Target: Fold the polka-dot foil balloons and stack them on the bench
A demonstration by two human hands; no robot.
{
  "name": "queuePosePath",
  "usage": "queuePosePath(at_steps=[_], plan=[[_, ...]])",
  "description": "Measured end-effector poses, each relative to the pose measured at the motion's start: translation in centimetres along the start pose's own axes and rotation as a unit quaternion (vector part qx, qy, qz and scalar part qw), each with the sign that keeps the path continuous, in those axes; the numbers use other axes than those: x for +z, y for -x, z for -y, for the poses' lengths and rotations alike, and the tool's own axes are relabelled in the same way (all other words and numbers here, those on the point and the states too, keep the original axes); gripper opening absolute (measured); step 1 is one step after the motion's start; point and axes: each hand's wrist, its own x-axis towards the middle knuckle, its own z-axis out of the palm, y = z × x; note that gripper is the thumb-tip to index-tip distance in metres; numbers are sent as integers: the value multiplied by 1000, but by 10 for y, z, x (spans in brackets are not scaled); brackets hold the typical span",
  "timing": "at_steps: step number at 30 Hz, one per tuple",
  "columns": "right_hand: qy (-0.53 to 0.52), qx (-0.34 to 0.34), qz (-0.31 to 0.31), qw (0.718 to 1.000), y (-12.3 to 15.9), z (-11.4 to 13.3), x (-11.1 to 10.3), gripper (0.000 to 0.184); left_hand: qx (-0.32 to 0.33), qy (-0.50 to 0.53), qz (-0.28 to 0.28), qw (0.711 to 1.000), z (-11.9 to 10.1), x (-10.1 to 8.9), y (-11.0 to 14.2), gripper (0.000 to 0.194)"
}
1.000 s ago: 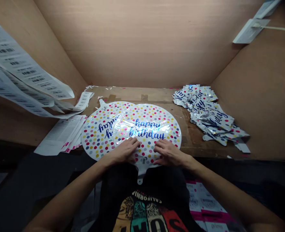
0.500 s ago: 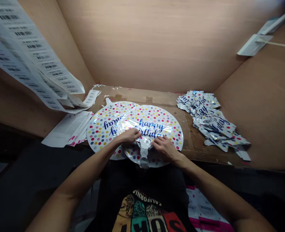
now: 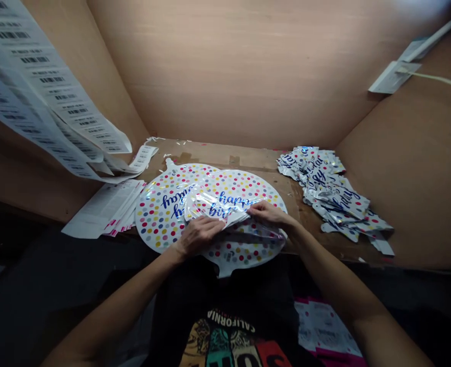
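A polka-dot foil balloon (image 3: 244, 251) lies folded over itself, overlapping a second balloon (image 3: 154, 216) near the workbench (image 3: 218, 153) edge. The left hand (image 3: 199, 235) presses flat on it, fingers spread; the right hand (image 3: 268, 214) rests along the fold, grip unclear. Right of the balloon, well apart, sits a pile of flattened balloons (image 3: 332, 191).

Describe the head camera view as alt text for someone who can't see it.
The left hand and right hand press a folded polka-dot foil birthday balloon overlapping a matching one on a wooden bench. Foil balloons pile at right; barcode label sheets hang at left.
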Motion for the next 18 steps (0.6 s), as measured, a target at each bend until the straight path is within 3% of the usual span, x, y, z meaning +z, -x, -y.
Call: queuePosePath(at_steps=[5,8,10,11,14,15,18], plan=[[63,2,-106,992,-48,-4,-64,52,11,5,54,998,-17,-10,29,28],[109,53,-146,982,-71,-4,-82,40,21,5,122,992,-24,-19,30,15],[132,76,-167,974,-86,-4,-84,34,13,24,147,989,-24,-25,13,17],[138,83,-173,972,-93,-4,-83,33,0,28,130,991,-23,-28,-1,20],[150,96,-187,966,-106,-4,-80,31,-44,-10,7,999,-13,-39,-52,28],[152,98,-194,964,-108,-5,-80,31,-47,-26,2,999,-10,-42,-67,28],[157,103,-222,957,-102,-7,-87,32,16,-36,123,992,-11,-39,-83,19]])
